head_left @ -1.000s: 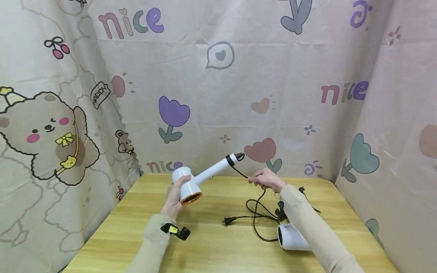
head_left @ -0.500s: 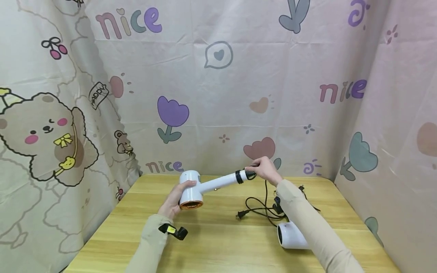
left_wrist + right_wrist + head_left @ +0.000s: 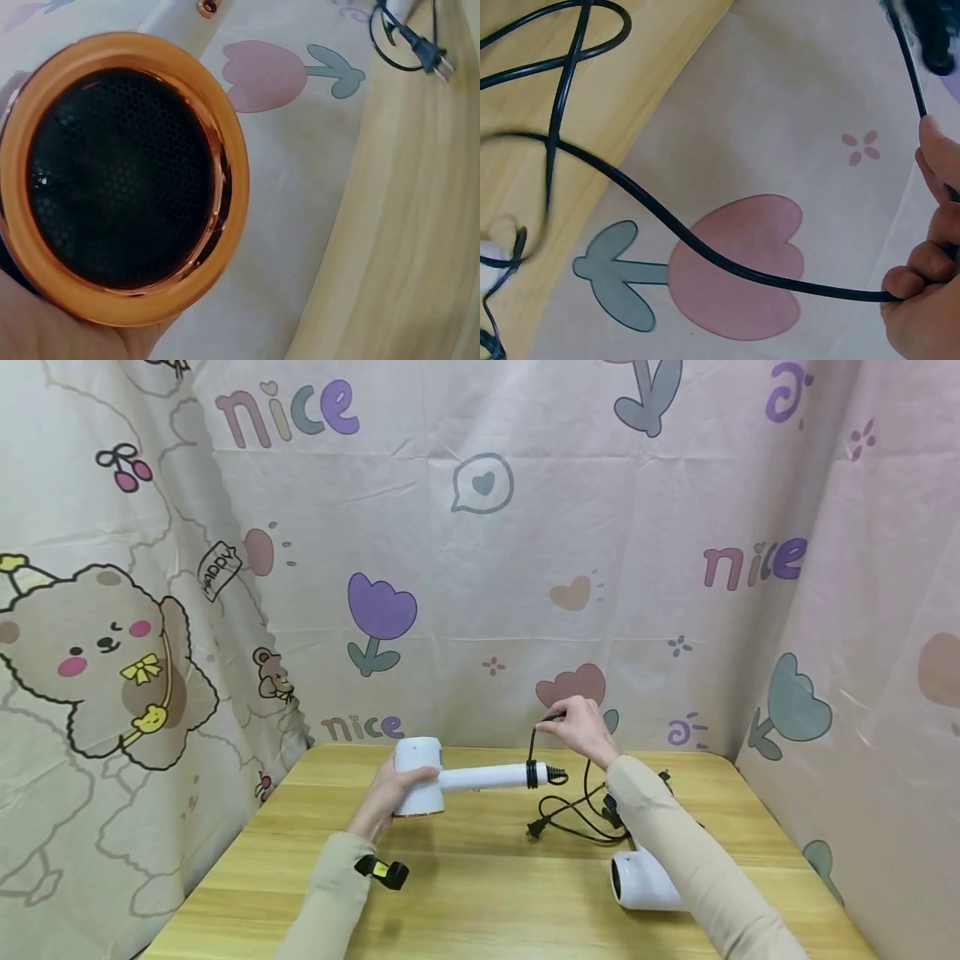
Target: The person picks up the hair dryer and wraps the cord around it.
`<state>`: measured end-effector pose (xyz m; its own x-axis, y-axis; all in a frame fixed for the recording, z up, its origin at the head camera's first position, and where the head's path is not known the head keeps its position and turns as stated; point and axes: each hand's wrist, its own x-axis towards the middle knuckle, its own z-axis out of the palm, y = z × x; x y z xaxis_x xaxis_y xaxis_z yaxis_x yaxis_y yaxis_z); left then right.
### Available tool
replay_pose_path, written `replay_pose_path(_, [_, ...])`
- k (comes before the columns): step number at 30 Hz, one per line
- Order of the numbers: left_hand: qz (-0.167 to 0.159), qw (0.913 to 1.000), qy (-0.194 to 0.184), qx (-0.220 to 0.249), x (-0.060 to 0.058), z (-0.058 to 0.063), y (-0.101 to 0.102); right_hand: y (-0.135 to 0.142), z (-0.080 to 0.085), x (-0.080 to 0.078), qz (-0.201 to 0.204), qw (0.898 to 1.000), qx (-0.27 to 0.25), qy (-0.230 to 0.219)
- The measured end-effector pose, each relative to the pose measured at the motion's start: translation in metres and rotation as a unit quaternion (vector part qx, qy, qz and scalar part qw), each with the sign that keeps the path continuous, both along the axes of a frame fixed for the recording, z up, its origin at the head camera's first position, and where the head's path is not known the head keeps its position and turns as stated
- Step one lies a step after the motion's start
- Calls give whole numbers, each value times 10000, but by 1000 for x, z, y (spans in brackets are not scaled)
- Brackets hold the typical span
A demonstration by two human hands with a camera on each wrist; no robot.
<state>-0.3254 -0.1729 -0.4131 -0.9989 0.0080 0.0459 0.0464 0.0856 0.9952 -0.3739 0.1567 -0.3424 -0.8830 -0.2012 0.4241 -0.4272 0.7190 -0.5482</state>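
Observation:
My left hand (image 3: 384,795) grips the barrel of a white hair dryer (image 3: 480,777), its handle pointing right and nearly level above the table. In the left wrist view the dryer's copper-coloured ring (image 3: 234,172) surrounds a dark mesh. Several turns of black power cord (image 3: 532,745) wrap the handle's end by the ribbed strain relief. Above that end, my right hand (image 3: 583,727) pinches the cord, pulled taut from the wraps. In the right wrist view the cord's loose length (image 3: 727,262) runs out of the curled fingers (image 3: 905,282) back toward the table.
Another white hair dryer (image 3: 647,881) lies at the right of the wooden table (image 3: 480,893), partly hidden by the right sleeve. Looped cord and a two-prong plug (image 3: 537,828) rest near it. A printed curtain (image 3: 480,568) stands behind the table and along both sides.
The dryer's handle has tipped down from a slant to nearly level. My right hand has carried the cord around and above the handle's end; the plug has slid right on the table.

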Motion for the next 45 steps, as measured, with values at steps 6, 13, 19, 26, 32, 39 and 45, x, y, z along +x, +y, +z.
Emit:
replay_pose_path(6, [121,9992,280,-270,3,1,2,-11,3,7,481,9971,312,501])
replay_pose_path(13, [342,9978,372,-431,4,4,2,-18,2,14,531,9919,668,937])
replay_pose_path(19, [440,9964,417,-586,-1,6,0,-23,2,20,565,9908,631,1053])
replay_pose_path(26, [524,9965,234,-602,6,0,-8,-35,-3,24,655,9889,747,1108])
replay_pose_path(32, [593,9961,337,-561,3,-3,-5,-31,-6,25,614,9904,630,1062])
replay_pose_path(39, [645,9952,523,-525,2,-6,1,-23,-10,29,578,9907,537,1110])
replay_pose_path(45, [773,9948,479,-459,1,-5,4,-22,-13,29,500,9909,500,1145])
